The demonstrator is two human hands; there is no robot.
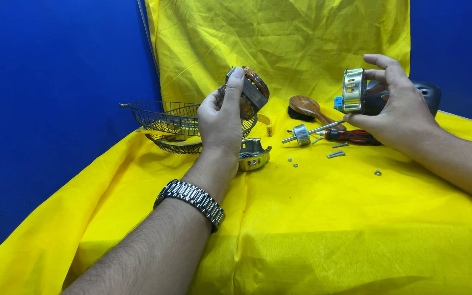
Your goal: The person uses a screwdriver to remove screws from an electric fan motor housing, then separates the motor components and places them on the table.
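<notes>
We see a crinkled yellow cloth (312,229) spread under everything. Just beyond our left fingers sits a black wire basket (165,121), its mesh open, with yellow strips inside. Our left hand (220,123), a metal-link watch (190,198) at its wrist, grips a motor stator (248,93) of copper windings and steel laminations. Our right hand (397,109) pinches a shiny perforated metal end cap (353,90). Below the left fingers lies another metal housing shell (253,155); below the right fingers, a rotor shaft (304,134), red-handled screwdriver (350,136) and loose screws (335,154).
</notes>
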